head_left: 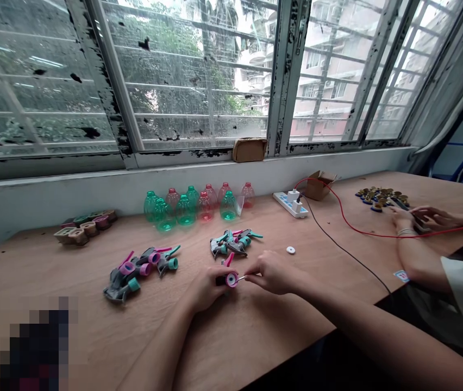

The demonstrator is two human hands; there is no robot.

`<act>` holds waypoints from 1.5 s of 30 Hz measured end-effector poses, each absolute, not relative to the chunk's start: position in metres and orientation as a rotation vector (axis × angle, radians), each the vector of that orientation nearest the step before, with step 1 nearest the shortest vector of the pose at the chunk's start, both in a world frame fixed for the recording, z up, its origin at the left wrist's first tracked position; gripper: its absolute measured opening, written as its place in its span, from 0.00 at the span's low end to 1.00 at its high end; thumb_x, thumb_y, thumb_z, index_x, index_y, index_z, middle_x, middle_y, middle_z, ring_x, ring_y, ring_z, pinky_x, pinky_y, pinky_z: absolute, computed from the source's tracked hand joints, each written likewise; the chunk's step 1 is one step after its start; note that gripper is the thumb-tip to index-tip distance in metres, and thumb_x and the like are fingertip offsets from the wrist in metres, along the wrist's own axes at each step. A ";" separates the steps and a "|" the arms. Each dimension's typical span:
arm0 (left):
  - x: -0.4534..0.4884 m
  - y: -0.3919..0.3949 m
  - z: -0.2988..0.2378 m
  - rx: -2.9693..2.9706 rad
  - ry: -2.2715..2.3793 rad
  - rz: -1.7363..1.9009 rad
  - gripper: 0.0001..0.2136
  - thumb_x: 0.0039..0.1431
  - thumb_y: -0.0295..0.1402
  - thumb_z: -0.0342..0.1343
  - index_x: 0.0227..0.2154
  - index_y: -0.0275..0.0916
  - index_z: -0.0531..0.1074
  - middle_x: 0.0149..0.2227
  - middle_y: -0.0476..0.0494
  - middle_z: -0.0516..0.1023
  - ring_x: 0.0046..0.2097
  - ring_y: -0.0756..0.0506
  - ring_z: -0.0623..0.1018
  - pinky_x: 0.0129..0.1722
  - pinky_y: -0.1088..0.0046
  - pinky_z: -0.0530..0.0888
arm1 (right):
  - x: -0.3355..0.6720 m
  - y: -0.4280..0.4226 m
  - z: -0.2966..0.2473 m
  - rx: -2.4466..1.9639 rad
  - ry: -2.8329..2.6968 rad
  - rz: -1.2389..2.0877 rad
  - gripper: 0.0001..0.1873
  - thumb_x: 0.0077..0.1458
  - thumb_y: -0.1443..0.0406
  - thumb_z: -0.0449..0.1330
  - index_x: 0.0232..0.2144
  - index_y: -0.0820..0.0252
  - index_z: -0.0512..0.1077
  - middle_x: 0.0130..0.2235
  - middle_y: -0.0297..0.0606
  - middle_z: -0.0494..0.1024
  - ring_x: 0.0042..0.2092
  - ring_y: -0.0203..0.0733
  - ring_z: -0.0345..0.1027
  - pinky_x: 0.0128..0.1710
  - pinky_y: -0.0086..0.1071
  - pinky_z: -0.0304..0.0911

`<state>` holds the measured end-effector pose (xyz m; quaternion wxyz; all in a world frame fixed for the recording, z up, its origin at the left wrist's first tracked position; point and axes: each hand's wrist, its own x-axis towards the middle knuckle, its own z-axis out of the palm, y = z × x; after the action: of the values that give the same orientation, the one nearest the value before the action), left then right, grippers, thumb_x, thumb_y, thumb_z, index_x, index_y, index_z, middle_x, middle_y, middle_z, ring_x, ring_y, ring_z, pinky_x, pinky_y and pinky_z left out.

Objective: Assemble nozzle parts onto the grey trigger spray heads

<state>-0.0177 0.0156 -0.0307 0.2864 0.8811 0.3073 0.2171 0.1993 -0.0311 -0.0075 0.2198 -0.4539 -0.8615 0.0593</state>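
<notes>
Over at the table, take the power strip [291, 205] as our marker! Nearer the person and left of it, here's the spray head [231, 279], left hand [209, 288] curled closed around it, pink collar [228, 281] showing. Right hand [272, 272] pinches a thin stick [240, 279], thumb and finger together, its end at that collar; whether it goes inside, I can't tell! Left of the strip, green and red bottles [185, 210] stand bunched up. Nearer the person and left, a small pile of spray heads [235, 244]; farther left, a bigger pile [144, 270]. In front of the strip, a white disc [291, 250]; well right, a co-worker's hands [431, 218].
</notes>
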 end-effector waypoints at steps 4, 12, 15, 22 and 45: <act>-0.018 0.017 -0.033 2.313 0.830 0.592 0.11 0.52 0.29 0.55 0.37 0.38 0.77 0.32 0.48 0.78 0.34 0.48 0.74 0.35 0.77 0.68 | 0.201 -0.033 -0.018 -1.228 -2.323 0.254 0.13 0.57 0.63 0.56 0.26 0.55 0.79 0.23 0.35 0.78 0.22 0.31 0.57 0.23 0.29 0.43; -0.016 0.015 -0.034 2.240 0.915 0.687 0.12 0.49 0.31 0.58 0.38 0.38 0.77 0.34 0.48 0.80 0.36 0.47 0.75 0.38 0.75 0.70 | 0.201 -0.036 -0.036 -1.250 -2.182 0.281 0.16 0.60 0.60 0.53 0.31 0.56 0.80 0.25 0.37 0.80 0.22 0.33 0.62 0.25 0.28 0.48; -0.015 0.015 -0.034 2.256 0.908 0.694 0.10 0.49 0.31 0.58 0.37 0.39 0.77 0.34 0.48 0.80 0.35 0.48 0.75 0.37 0.75 0.69 | 0.196 -0.038 -0.035 -1.273 -2.155 0.211 0.13 0.59 0.61 0.55 0.33 0.54 0.80 0.27 0.37 0.81 0.24 0.35 0.65 0.26 0.28 0.49; -0.014 0.017 -0.034 2.233 0.927 0.739 0.11 0.51 0.33 0.59 0.39 0.38 0.76 0.33 0.48 0.79 0.34 0.49 0.74 0.35 0.76 0.69 | 0.193 -0.039 -0.039 -1.221 -1.983 0.428 0.14 0.59 0.61 0.55 0.36 0.56 0.80 0.29 0.37 0.81 0.25 0.35 0.68 0.25 0.26 0.53; -0.015 0.020 -0.039 2.329 0.972 0.882 0.11 0.51 0.30 0.60 0.40 0.40 0.75 0.35 0.48 0.79 0.34 0.49 0.76 0.34 0.77 0.71 | 0.181 -0.041 -0.038 -1.271 -1.821 0.457 0.19 0.59 0.59 0.54 0.23 0.62 0.78 0.23 0.37 0.77 0.24 0.36 0.65 0.25 0.27 0.53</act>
<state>-0.0152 0.0203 -0.0392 0.2321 0.8473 0.3538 0.3210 0.1808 -0.0408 -0.0379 0.4232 -0.5079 -0.7277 0.1827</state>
